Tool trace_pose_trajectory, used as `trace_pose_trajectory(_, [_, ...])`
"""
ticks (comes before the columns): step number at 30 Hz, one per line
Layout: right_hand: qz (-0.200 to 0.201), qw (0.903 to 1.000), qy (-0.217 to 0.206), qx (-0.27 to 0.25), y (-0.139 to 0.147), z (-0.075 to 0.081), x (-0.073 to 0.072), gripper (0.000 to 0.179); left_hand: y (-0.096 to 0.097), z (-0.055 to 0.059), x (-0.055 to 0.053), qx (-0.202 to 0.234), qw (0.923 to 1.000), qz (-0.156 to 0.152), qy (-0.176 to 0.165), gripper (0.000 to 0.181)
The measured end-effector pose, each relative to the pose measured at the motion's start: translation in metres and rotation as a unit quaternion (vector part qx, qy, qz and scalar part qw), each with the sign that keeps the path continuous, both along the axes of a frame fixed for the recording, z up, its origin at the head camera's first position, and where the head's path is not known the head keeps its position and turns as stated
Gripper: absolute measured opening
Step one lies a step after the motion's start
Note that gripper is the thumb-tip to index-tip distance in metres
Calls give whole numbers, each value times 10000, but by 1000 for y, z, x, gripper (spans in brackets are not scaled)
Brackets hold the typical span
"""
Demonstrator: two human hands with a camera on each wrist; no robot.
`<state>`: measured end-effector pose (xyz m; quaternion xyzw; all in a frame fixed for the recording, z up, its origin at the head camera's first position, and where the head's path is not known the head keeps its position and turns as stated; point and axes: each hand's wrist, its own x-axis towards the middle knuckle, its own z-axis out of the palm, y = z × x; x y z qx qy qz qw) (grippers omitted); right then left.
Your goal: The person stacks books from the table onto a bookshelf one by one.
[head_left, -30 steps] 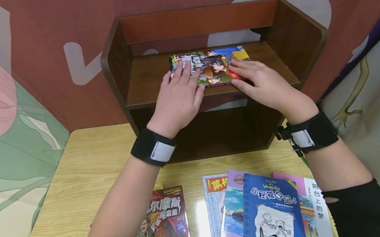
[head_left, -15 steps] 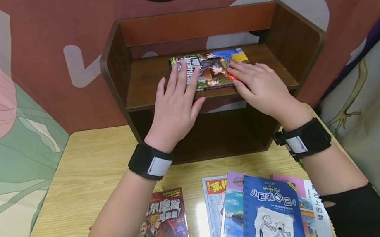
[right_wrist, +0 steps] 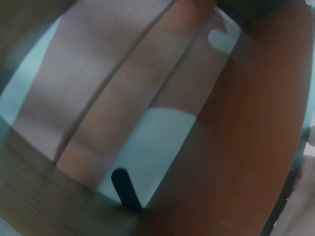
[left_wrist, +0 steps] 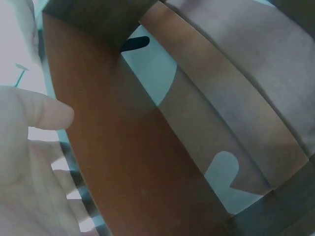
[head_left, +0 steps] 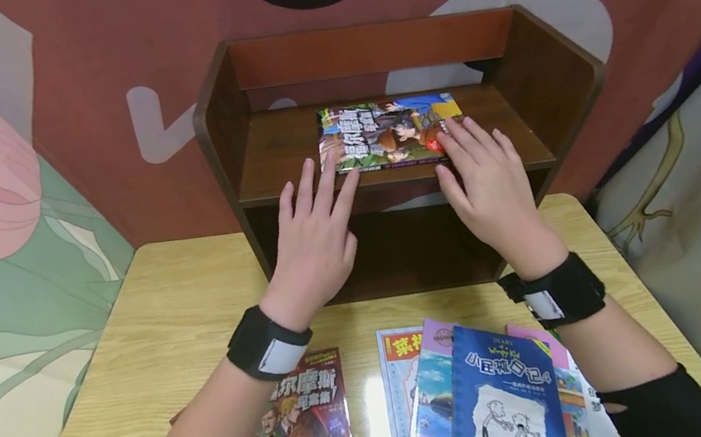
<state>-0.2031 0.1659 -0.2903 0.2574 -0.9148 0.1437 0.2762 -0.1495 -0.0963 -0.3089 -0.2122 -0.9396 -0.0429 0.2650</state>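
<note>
Though partly behind both hands (head_left: 313,244) (head_left: 490,179), a "福尔摩斯" book (head_left: 388,133).

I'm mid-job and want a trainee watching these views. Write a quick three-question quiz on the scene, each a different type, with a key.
1. True or false: the book lies flat on the upper shelf.
2. Pick one. Which book lies on top in the right-hand pile on the table?
(a) the purple one
(b) the blue one
(c) the pink one
3. Short answer: which hand's fingers hide the shelved book's near right corner in the head view?

Key: 1. True. 2. (b). 3. The right hand.
</note>
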Motion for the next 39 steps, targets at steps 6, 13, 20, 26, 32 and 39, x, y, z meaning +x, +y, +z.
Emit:
trace_pose_trajectory(6, [975,9866,1042,-785,-15,-24,44,40,-8,-12,29,213,9992,-345,4,68])
trace_pose_trajectory(13, [1855,9783,543,-745,-46,-57,85,26,-22,-43,74,15,9953,-861,-440,73])
trace_pose_trajectory(20, [2109,9761,-503,143,-70,-91,109,29,-45,-82,103,140,9846,-740,-1578,65])
trace_pose_trajectory(26, [2535,9523,-1136,1266,-91,-112,126,33,-70,-113,116,180,9640,-261,-2640,61])
trace_pose_trajectory(32, [2671,9154,-1795,2417,-109,-130,139,38,-91,-134,121,194,9497,101,-3125,63])
trace_pose_trajectory(39, [2963,8658,-2294,3316,-121,-146,154,63,-99,-141,126,96,9305,241,-3653,66])
